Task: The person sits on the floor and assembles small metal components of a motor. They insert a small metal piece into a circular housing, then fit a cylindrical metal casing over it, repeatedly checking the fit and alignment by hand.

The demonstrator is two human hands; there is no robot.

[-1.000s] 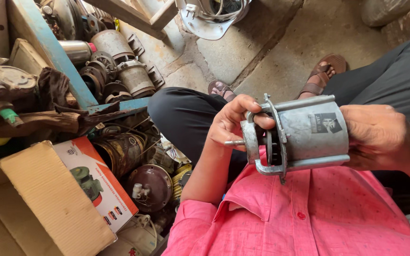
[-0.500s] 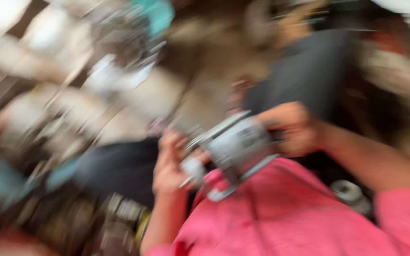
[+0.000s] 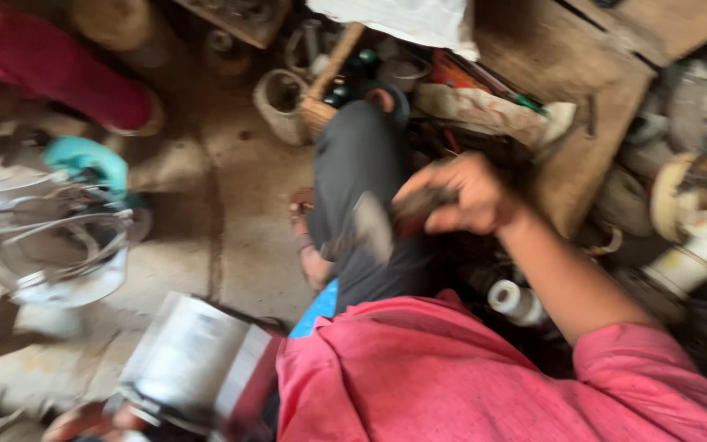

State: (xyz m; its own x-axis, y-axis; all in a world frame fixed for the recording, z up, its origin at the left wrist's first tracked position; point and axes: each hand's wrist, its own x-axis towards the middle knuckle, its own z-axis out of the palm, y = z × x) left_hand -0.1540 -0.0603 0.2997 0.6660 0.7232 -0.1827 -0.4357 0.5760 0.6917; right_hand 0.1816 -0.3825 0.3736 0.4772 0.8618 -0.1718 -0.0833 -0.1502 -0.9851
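While blurred by motion, grey metal motor housing (image 3: 194, 364) low at lower left, propped by left hand (image 3: 83, 419), mostly cut off, grip unreadable. Centre frame: right hand (image 3: 460, 196) raised, forearm stretched, fingers closed round hammer (image 3: 386, 225), head smeared. Beyond, pink shirt (image 3: 468, 376), wooden board (image 3: 591, 98).

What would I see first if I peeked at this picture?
First the big pink shirt filling the bottom. Above it, mid-picture, the right hand grips a blurry hammer over the dark trousers. At bottom left, a shiny metal motor sits by the left hand, which touches its lower end.
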